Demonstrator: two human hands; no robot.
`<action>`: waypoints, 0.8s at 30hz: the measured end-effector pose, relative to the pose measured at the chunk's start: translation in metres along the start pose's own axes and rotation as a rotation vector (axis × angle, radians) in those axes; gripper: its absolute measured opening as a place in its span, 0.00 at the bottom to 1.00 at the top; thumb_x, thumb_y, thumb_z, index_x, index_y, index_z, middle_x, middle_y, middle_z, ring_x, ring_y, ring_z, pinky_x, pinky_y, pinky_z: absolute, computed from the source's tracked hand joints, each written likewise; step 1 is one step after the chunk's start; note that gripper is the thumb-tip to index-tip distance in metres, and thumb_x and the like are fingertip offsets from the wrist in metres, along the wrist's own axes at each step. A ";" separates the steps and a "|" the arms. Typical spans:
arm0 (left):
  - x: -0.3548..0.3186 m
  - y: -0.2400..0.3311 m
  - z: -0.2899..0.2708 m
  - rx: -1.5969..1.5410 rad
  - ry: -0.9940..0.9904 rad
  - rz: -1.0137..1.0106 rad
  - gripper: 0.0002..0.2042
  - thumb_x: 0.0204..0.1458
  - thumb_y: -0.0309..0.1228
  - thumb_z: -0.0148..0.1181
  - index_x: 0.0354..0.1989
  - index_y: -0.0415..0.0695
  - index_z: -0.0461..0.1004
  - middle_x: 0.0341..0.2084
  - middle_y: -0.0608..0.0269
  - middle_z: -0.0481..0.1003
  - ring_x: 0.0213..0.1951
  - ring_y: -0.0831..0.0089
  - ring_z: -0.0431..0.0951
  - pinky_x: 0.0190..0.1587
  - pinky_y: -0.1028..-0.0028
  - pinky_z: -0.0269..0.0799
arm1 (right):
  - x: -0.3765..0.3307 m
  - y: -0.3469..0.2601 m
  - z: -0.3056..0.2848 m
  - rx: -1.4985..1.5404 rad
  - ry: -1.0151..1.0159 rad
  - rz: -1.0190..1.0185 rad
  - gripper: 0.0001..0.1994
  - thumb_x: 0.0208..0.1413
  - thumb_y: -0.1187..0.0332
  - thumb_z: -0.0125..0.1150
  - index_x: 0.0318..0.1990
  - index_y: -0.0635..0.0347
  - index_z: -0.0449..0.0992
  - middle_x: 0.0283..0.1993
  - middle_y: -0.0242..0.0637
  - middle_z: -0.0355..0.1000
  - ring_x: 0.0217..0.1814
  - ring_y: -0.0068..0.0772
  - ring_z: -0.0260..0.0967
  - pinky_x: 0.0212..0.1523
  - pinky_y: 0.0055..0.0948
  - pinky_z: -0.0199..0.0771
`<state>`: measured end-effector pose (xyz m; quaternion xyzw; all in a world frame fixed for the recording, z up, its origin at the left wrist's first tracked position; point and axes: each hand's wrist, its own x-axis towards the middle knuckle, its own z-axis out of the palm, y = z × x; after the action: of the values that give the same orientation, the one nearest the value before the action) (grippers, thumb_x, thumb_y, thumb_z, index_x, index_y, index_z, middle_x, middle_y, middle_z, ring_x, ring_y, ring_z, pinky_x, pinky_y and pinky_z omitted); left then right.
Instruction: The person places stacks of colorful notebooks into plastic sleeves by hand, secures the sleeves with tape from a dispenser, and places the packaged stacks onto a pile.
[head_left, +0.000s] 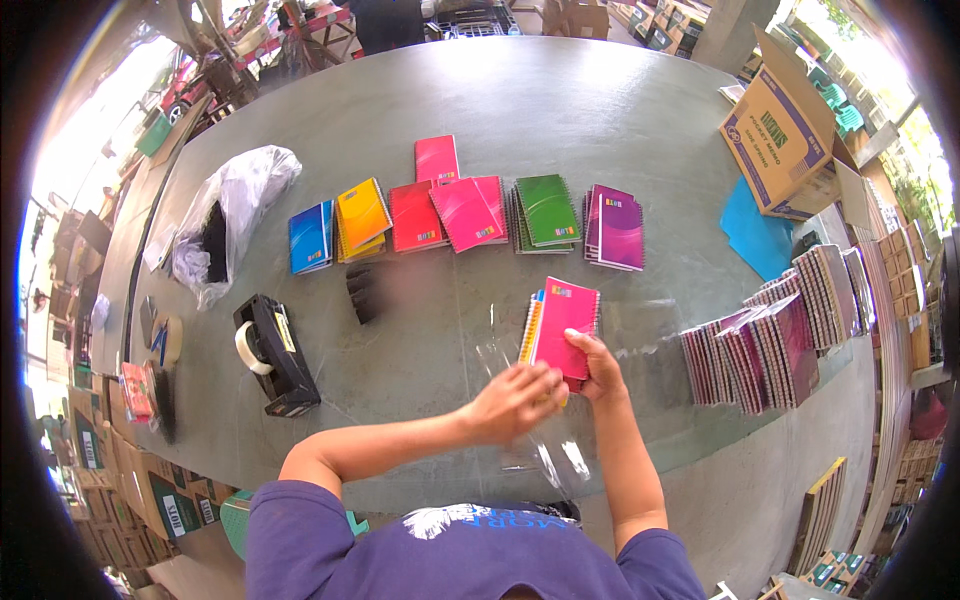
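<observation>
A small stack of spiral notebooks, with a pink notebook [567, 318] on top and yellow and blue edges showing at its left, is held over the near middle of the table. My right hand [600, 368] grips its lower right corner, thumb across the pink cover. Close against the lower left corner is my left hand [518, 402], its fingers smeared by motion, so its hold is unclear. Clear plastic film [562, 458] lies under and around the hands. Beyond them stand piles of blue [311, 236], yellow [362, 214], red [415, 215], green [547, 210] and purple notebooks [620, 230].
A black tape dispenser [285, 365] stands at the left, near a crumpled plastic bag [245, 190]. Rows of purple-covered notebooks [755, 355] line the right side. Behind them are blue sheets [752, 232] and an open cardboard box [775, 140]. The grey table [440, 90] extends far back.
</observation>
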<state>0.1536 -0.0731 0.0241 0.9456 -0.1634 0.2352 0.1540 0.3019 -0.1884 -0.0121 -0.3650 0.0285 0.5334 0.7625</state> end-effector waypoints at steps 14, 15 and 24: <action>-0.106 0.005 -0.027 -0.261 0.190 -0.286 0.11 0.37 0.18 0.57 0.32 0.42 0.71 0.41 0.56 0.70 0.39 0.59 0.75 0.36 0.67 0.74 | -0.048 -0.010 -0.005 0.903 -0.540 -0.125 0.23 0.55 0.63 0.52 0.57 0.61 0.61 0.55 0.44 0.65 0.54 0.45 0.66 0.58 0.61 0.55; -0.114 0.004 -0.032 -0.285 0.224 -0.346 0.11 0.38 0.17 0.57 0.32 0.42 0.71 0.41 0.56 0.70 0.38 0.59 0.75 0.37 0.67 0.74 | -0.047 0.002 0.006 0.860 -0.569 -0.131 0.23 0.55 0.63 0.53 0.57 0.61 0.61 0.55 0.44 0.65 0.54 0.45 0.66 0.59 0.62 0.52; -0.199 -0.031 -0.088 0.158 -0.218 -0.804 0.08 0.42 0.21 0.55 0.32 0.43 0.73 0.43 0.51 0.70 0.43 0.56 0.72 0.44 0.63 0.69 | -0.019 0.062 0.039 0.193 -0.094 0.017 0.24 0.52 0.62 0.56 0.55 0.61 0.61 0.50 0.43 0.68 0.51 0.43 0.68 0.55 0.48 0.66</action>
<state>-0.0358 0.0344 -0.0072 0.9624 0.2218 0.0667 0.1422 0.2281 -0.1702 -0.0079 -0.2640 0.0470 0.5510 0.7902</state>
